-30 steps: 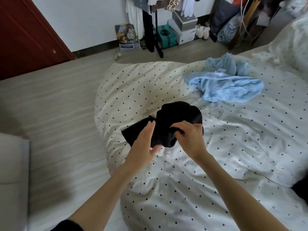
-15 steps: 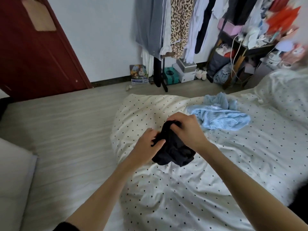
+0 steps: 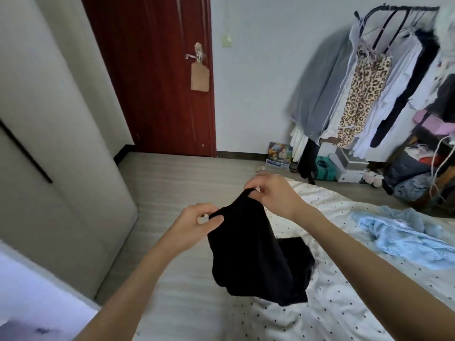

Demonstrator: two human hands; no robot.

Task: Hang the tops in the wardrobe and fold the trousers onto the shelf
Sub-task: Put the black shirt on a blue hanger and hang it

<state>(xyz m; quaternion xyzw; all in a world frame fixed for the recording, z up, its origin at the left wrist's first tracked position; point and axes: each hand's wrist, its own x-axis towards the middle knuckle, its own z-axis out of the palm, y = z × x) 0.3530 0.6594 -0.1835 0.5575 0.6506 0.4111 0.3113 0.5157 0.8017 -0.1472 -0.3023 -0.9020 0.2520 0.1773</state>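
While both hands are raised above the near corner of the bed, a black garment hangs between them, its lower part drooping toward the dotted cover. The left hand pinches one end of the garment's upper edge between thumb and curled fingers; the right hand, a little higher and farther from the camera, pinches the other end the same way. The hands are apart, with the edge stretched between them. Whether the garment is a top or trousers cannot be told. A light blue top lies crumpled on the bed to the right — well apart from the hands. Beyond the bed, clothes hang on a rack by the wall, boxes sit under it, and a dark red door stands closed.
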